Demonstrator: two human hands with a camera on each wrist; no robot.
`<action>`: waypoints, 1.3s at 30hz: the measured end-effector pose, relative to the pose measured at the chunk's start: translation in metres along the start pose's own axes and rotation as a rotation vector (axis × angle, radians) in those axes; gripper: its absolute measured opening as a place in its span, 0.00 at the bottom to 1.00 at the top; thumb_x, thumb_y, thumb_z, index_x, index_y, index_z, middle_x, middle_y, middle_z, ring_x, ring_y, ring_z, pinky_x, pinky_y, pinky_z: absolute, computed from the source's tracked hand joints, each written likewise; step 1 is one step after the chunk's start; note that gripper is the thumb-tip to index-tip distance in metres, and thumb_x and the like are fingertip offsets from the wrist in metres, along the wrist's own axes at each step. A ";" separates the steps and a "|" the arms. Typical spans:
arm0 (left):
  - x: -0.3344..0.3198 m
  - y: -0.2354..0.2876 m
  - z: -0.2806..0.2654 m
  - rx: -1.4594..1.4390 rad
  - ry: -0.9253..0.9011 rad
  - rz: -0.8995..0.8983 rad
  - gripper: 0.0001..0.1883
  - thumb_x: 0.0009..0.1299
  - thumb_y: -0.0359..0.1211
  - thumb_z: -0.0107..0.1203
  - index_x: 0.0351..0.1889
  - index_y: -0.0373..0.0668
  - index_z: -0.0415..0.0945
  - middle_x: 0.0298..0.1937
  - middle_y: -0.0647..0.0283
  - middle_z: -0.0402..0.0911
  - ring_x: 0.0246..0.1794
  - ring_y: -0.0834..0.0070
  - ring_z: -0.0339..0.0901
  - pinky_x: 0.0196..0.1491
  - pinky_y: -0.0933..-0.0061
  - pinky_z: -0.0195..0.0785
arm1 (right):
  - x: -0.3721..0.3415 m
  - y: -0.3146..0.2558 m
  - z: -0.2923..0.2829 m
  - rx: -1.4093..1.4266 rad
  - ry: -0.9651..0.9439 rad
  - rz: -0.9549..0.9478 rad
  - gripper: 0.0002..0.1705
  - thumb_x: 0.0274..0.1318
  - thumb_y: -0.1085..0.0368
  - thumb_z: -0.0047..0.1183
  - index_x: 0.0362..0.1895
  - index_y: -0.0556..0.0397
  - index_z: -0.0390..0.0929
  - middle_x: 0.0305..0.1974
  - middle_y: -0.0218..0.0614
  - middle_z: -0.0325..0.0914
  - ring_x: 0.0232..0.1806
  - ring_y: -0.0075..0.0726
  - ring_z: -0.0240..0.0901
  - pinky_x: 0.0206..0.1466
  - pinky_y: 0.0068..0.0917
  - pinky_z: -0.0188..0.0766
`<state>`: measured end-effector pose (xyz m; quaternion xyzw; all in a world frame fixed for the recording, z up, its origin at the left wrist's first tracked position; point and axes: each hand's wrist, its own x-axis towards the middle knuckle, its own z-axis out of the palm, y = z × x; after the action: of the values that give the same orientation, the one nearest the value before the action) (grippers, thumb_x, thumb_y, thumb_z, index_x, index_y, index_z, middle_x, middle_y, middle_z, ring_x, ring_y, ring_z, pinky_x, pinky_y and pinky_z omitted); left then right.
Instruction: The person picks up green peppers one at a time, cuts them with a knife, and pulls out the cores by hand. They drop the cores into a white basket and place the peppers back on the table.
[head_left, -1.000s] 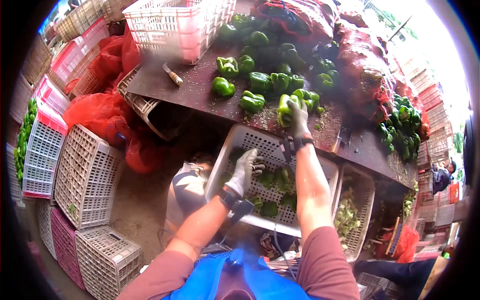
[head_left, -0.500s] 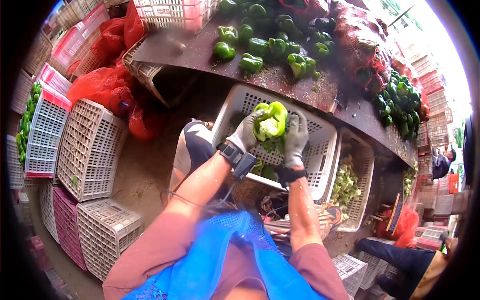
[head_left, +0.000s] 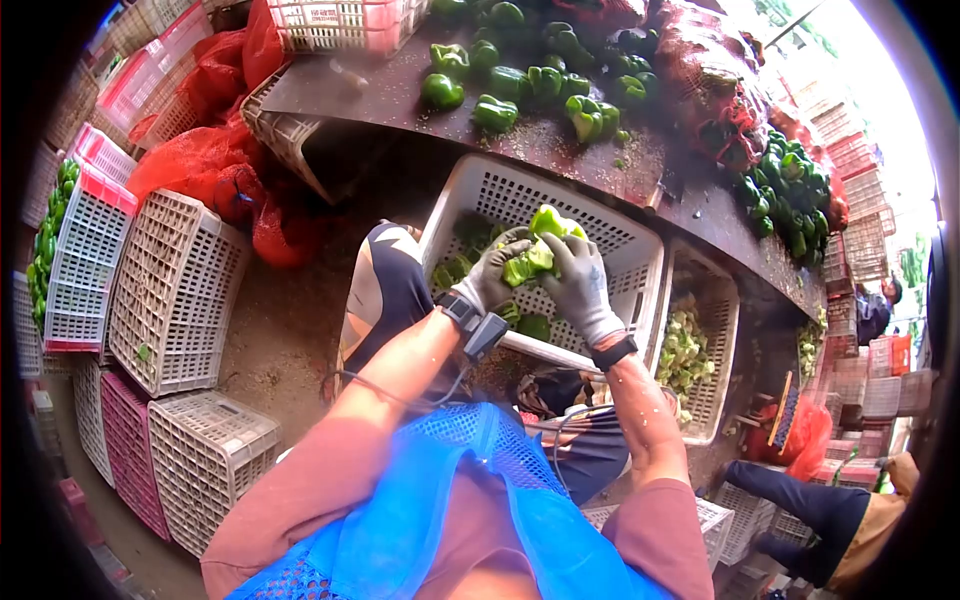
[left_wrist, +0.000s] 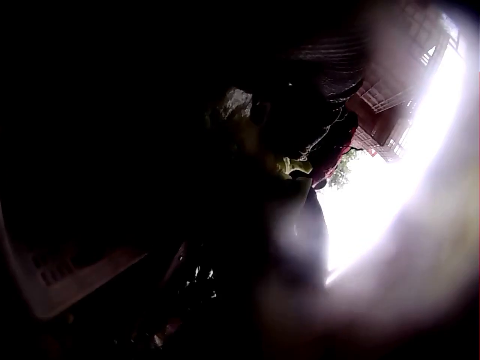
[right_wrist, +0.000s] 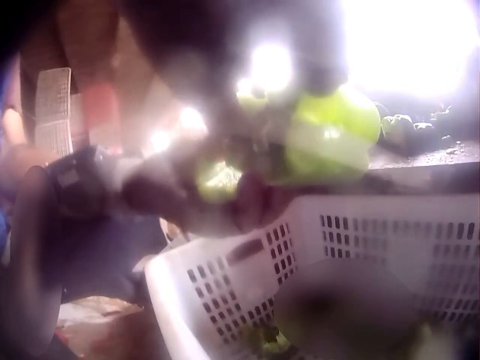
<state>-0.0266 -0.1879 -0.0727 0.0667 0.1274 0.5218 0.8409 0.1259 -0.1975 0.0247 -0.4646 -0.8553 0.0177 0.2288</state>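
Note:
Over the white crate (head_left: pixel 640 290) both gloved hands hold a green bell pepper (head_left: pixel 530 264), which looks broken open, with a pale inner part showing. My left hand (head_left: pixel 488 278) grips its left side with curled fingers. From the right, my right hand (head_left: pixel 581 288) curls its fingers over the pepper's upper part. The right wrist view catches the bright green pepper (right_wrist: pixel 334 139) above the crate, blurred by glare. Pepper pieces (head_left: pixel 533 326) lie in the crate below. The left wrist view is mostly dark, and the left hand's grip is hidden there.
Whole green peppers (head_left: pixel 495 113) lie on the dark table (head_left: pixel 400 95) beyond the crate. A second crate (head_left: pixel 722 340) at the right holds pale green scraps (head_left: pixel 685 350). Red net sacks (head_left: pixel 715 80) stand at the table's far right. Stacked crates (head_left: pixel 175 290) line the left.
The right hand picked a pepper off the table and brought it over the crate to the left hand. Both hands now grip it, and it has come apart further.

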 end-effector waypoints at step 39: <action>0.033 -0.049 -0.060 0.214 0.149 -0.094 0.20 0.76 0.48 0.48 0.55 0.43 0.72 0.44 0.69 0.79 0.42 0.80 0.77 0.45 0.73 0.74 | -0.024 0.007 0.063 0.451 -0.093 0.598 0.27 0.52 0.64 0.59 0.58 0.54 0.72 0.48 0.53 0.78 0.50 0.58 0.76 0.52 0.41 0.72</action>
<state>0.0128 -0.1816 -0.1474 0.1109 0.2473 0.4687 0.8408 0.1168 -0.2012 -0.0419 -0.6305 -0.6660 0.2925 0.2710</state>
